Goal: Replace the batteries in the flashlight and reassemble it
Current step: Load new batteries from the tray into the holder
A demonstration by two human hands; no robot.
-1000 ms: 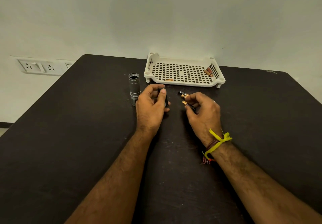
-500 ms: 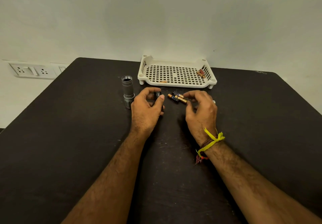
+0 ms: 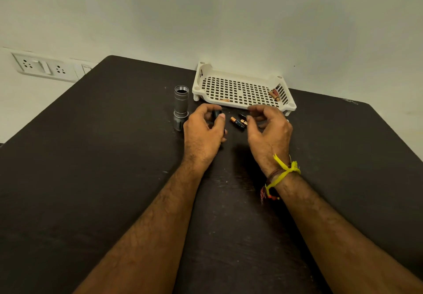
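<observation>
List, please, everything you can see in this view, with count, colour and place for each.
flashlight body: one, silver, standing upright with its open end up, left of the tray
battery holder: one, black, gripped in the left hand
batteries on the table: at least two, black with copper ends, lying between the hands; exact count hard to tell
tray: one, white, perforated, at the far edge of the table
batteries in the tray: at least two, reddish, at its right end, plus one small one at its near rim
table: one, dark
wall socket panel: one, white, far left
left hand: grips the holder
right hand: fingers curled above the table batteries; wrist threads yellow and red
</observation>
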